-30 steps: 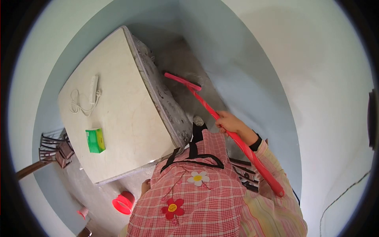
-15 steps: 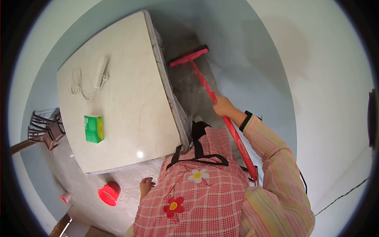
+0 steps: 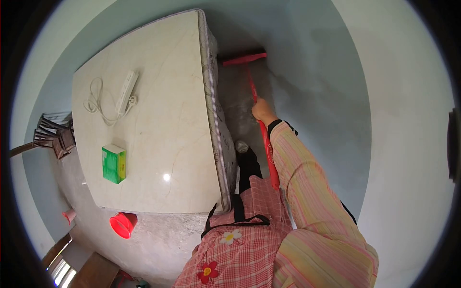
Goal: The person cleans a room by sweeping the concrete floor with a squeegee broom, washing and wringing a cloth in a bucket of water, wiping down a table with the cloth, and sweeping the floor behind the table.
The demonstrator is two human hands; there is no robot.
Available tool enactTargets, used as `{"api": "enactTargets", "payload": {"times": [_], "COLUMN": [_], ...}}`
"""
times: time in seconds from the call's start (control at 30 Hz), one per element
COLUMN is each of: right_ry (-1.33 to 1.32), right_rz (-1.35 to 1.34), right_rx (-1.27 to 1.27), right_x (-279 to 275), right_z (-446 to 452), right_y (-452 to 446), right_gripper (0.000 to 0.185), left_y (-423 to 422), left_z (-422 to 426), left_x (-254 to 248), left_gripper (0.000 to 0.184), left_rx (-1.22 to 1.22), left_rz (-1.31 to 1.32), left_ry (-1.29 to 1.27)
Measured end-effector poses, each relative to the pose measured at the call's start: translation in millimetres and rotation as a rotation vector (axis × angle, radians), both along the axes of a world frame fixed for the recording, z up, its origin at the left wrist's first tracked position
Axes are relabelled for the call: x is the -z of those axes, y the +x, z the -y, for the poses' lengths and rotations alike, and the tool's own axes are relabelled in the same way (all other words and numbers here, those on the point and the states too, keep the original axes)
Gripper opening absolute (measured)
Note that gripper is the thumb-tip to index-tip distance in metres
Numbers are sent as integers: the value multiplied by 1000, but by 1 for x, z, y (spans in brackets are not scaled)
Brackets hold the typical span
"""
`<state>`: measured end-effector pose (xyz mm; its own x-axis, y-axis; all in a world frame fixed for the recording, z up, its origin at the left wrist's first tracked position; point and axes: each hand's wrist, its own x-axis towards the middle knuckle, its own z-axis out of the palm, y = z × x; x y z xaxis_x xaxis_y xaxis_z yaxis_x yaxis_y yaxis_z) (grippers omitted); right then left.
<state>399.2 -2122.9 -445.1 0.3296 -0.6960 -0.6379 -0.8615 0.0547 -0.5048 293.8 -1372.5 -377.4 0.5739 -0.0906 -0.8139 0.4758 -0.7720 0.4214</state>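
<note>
My right hand (image 3: 263, 111) is wrapped round the red handle of a broom (image 3: 270, 161). The pink head of this long-handled tool (image 3: 245, 59) lies on the grey floor at the far end of the gap between the table and the wall. Its dark lower edge hardly shows. Only a sliver of my left hand (image 3: 195, 249) appears beside the checked apron (image 3: 245, 249), its fingers hidden. Close on my left stands a table (image 3: 168, 139) with a pale marbled top and a patterned cloth side.
A white power strip (image 3: 127, 92) with its cord and a green box (image 3: 114, 164) lie on the tabletop. A red bucket (image 3: 123, 224) stands on the floor below its near edge. Dark chairs (image 3: 55, 137) are at the left. The blue-grey wall (image 3: 321, 120) borders my right side.
My right arm has stretched forward, pushing the broom head farther along the gap and slightly right. My body has moved forward. My left hand has nearly slipped out of sight behind the apron.
</note>
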Motion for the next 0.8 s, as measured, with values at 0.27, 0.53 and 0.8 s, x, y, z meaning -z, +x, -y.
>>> {"api": "enactTargets", "payload": {"times": [0.27, 0.53, 0.8], "right_ry": [-118, 286, -30], "right_rz": [-154, -204, 88], "right_rx": [-434, -105, -215], "right_x": [-17, -189, -21], "right_z": [-37, -86, 19], "right_y": [-149, -190, -53], "right_gripper": [35, 46, 36], "left_y": [22, 54, 63], "left_z": [74, 142, 174], "left_x": [-19, -40, -88], "left_gripper": [21, 21, 23], "left_rx": [122, -224, -45], "left_rz": [-102, -311, -217], "left_ry": [118, 80, 179]}}
